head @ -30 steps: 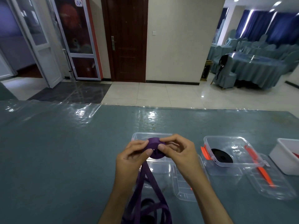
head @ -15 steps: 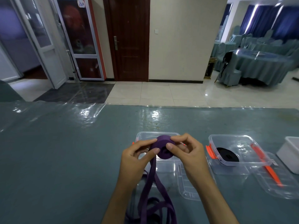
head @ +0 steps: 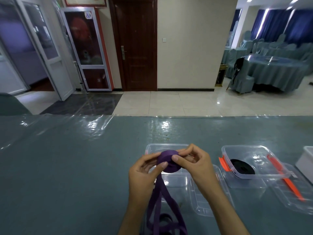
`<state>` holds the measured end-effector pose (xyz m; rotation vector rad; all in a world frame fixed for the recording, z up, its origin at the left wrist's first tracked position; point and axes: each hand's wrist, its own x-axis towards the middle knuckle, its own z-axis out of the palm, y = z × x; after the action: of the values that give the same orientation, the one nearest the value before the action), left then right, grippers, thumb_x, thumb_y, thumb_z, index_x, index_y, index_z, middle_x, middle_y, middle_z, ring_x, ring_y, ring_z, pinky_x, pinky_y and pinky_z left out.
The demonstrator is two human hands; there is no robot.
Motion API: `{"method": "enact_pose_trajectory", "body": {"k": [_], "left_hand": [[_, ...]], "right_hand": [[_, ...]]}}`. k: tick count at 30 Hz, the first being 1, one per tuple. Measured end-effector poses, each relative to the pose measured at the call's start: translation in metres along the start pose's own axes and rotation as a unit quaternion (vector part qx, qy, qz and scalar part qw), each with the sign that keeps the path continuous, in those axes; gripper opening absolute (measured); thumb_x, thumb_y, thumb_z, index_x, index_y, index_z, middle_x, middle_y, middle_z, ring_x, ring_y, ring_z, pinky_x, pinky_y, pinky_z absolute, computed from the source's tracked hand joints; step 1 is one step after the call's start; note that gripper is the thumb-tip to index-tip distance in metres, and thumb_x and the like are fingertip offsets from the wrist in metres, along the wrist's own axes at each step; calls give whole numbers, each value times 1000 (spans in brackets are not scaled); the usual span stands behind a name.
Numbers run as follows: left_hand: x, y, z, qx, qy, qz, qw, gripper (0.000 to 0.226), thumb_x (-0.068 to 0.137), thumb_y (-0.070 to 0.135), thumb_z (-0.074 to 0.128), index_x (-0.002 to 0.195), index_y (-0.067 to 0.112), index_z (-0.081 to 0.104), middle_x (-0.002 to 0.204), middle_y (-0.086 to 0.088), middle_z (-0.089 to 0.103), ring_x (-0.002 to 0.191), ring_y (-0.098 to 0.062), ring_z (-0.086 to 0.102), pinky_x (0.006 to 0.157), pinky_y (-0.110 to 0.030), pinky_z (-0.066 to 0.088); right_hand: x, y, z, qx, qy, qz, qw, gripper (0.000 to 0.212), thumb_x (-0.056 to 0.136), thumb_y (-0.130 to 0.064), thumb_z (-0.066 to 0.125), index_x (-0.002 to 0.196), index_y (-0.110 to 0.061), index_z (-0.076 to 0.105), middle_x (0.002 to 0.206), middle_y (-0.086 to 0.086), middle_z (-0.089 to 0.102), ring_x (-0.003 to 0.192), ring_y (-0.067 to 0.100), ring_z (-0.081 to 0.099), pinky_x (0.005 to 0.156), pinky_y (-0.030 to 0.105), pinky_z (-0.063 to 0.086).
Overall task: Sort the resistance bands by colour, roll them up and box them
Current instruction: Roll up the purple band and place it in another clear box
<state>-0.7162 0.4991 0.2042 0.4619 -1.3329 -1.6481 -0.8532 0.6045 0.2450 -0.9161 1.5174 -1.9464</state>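
Note:
Both hands hold a partly rolled purple resistance band (head: 166, 157) above a clear plastic box (head: 153, 147). My left hand (head: 142, 173) pinches the roll from the left, thumb on its front. My right hand (head: 193, 162) grips it from the right with thumb and fingers. The unrolled purple strap hangs down from the roll to a loose pile at the bottom edge. To the right, a second clear box (head: 271, 156) with orange clips holds a rolled black band (head: 242, 168).
Two clear lids lie on the blue-grey table (head: 67, 167): one (head: 201, 200) beside my right wrist, one (head: 294, 195) with an orange clip at the right. A white container (head: 305, 160) sits at the right edge. Tiled floor lies beyond the table's far edge.
The hands have kept turning the purple roll above the box and the hanging strap has shifted slightly. My view has tilted up a little.

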Motion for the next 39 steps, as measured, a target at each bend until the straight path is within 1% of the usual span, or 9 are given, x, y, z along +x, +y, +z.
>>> {"method": "enact_pose_trajectory", "body": {"k": [5,11,13,16,18,22,28,33,39], "left_hand": [[-3,-5,0,-12,-20,-41,999,33,74,26,91,106,26,85,111,-4,82,107,-18,78,89,-17,58],[-5,-6,-8,24,-29,-41,998,48,67,45,98,106,23,81,104,-8,82,99,-23,79,84,-21,61],[-5,-7,-6,18,-34,-42,998,47,69,44,97,107,22,82,107,-9,81,103,-26,78,87,-23,60],[-1,-5,-9,26,-106,-69,992,46,79,30,92,123,24,79,120,-8,79,115,-24,75,95,-24,58],[1,-3,-12,13,-124,-73,989,47,80,23,91,126,24,78,120,-9,79,114,-25,75,95,-25,59],[-1,-3,-6,0,-37,-44,998,48,64,37,101,105,18,81,108,-13,81,102,-29,79,87,-26,61],[-2,-4,-9,-10,-42,-62,997,34,68,31,92,100,23,86,108,-7,82,103,-19,78,88,-20,59],[-6,-9,-11,22,-47,-46,998,38,69,33,96,102,19,83,102,-11,82,96,-26,80,83,-24,62],[-4,-16,-15,26,-107,-70,991,39,85,30,86,123,23,79,120,-7,79,113,-24,76,94,-26,60]], "right_hand": [[-4,5,-5,-8,24,-18,1000,17,82,-19,88,95,-19,78,97,9,78,89,26,79,75,31,63],[-9,3,-19,-70,-63,31,995,32,77,-27,92,84,-9,66,106,8,80,97,26,79,86,40,65],[-9,0,-18,-78,-42,3,996,20,82,-19,90,95,-22,74,101,8,80,90,25,80,79,35,65],[-10,1,-16,-49,-1,-21,999,27,86,-16,84,110,-27,78,100,7,79,88,26,79,78,34,66],[-11,0,-16,-35,-16,-7,999,20,85,-20,83,104,-24,79,101,8,80,92,26,79,82,36,66],[-7,0,-22,-65,-62,28,996,25,77,-20,90,83,-12,67,103,9,81,94,27,80,81,32,64],[-10,8,-20,-68,-20,-12,997,20,79,-23,87,97,-26,78,100,7,80,92,27,79,78,33,63],[-12,18,-23,-79,-81,26,993,27,83,-11,88,85,-5,61,106,9,80,98,27,79,82,34,64],[-11,17,-17,-100,-33,-36,994,33,87,-10,83,111,-31,77,102,5,80,93,24,79,82,33,65]]}}
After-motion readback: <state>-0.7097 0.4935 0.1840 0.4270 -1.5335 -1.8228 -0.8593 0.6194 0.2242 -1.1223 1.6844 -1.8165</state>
